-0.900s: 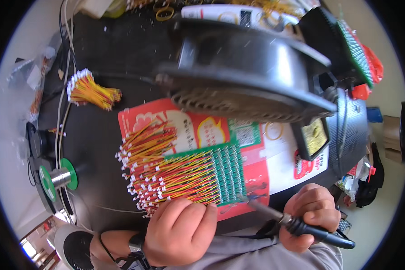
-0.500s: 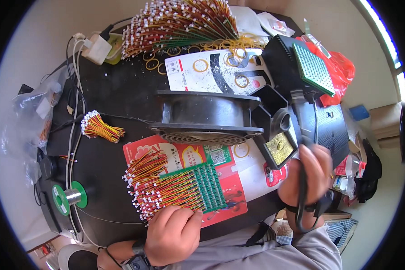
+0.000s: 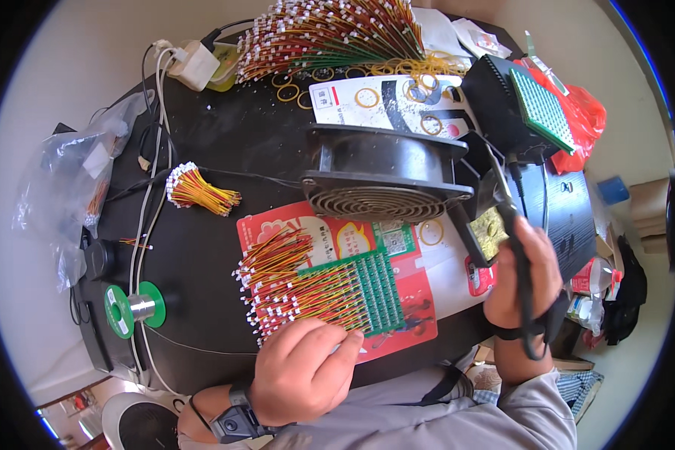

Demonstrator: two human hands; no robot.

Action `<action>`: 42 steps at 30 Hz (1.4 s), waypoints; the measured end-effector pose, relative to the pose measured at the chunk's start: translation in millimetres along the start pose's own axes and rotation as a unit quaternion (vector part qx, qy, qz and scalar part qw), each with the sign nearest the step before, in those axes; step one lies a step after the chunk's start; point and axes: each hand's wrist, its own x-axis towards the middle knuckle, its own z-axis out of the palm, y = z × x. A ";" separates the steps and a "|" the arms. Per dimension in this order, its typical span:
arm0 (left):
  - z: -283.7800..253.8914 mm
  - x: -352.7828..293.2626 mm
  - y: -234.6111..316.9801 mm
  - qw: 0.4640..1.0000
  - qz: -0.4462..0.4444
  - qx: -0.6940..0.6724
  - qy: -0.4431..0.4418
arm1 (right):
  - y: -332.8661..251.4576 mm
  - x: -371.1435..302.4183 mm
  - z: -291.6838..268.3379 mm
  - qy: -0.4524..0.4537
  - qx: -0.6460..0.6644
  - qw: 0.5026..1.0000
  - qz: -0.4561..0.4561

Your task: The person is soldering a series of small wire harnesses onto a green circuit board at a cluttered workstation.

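My right hand [image 3: 527, 274] is closed around the black handle of a soldering iron [image 3: 514, 232], its cord looping down past my wrist. The iron's front end reaches over the black iron stand [image 3: 465, 238], which has yellow metal wool [image 3: 489, 231] in it. My left hand [image 3: 307, 367] is closed, thumb and forefinger pinched at the near edge of a green circuit board panel [image 3: 382, 292]. Solder wire [image 3: 195, 346] runs from a green spool [image 3: 150, 307] to this hand; its end is hidden. Rows of red and yellow wires with white connectors [image 3: 300, 296] lie across the panel.
A black fan [image 3: 386, 161] stands behind the panel. A tied wire bundle [image 3: 202, 191] lies left, a large wire pile [image 3: 330, 37] at the back. Rubber bands [image 3: 367, 97] are scattered there. A black box [image 3: 502, 97] carrying a green board [image 3: 541, 109] stands back right.
The view has shifted, so the table appears farther right and higher. My right hand has brought the iron leftward over the stand. My left hand stays at the panel's near edge.
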 end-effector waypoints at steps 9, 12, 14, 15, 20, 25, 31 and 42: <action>-11.7 12.2 0.7 0.982 -0.085 0.098 -0.135 | 17.8 -23.3 5.8 0.127 0.048 0.990 -0.029; -7.4 10.9 -2.9 0.971 -0.105 0.112 -0.182 | 22.4 -28.1 7.4 0.117 0.063 0.991 -0.023; -8.9 11.5 -6.5 0.975 -0.099 0.096 -0.176 | 23.5 -38.5 6.4 0.125 0.158 0.980 -0.002; -10.7 13.0 -7.5 0.973 -0.108 0.092 -0.182 | 23.8 -39.9 3.8 0.123 0.174 0.977 -0.009; -13.3 17.9 -14.9 0.976 -0.087 0.065 -0.189 | 25.0 -36.3 10.3 0.181 0.104 0.978 0.005; -13.7 21.9 -18.7 0.975 -0.077 0.050 -0.202 | 24.0 -46.6 5.5 0.193 0.168 0.967 0.005; -8.9 17.9 -17.3 0.979 -0.066 0.061 -0.185 | 9.6 -44.6 5.9 0.253 0.189 0.945 0.083; -43.2 16.3 -38.4 0.990 -0.068 0.127 -0.004 | 23.3 -53.8 -0.4 0.209 0.257 0.943 0.037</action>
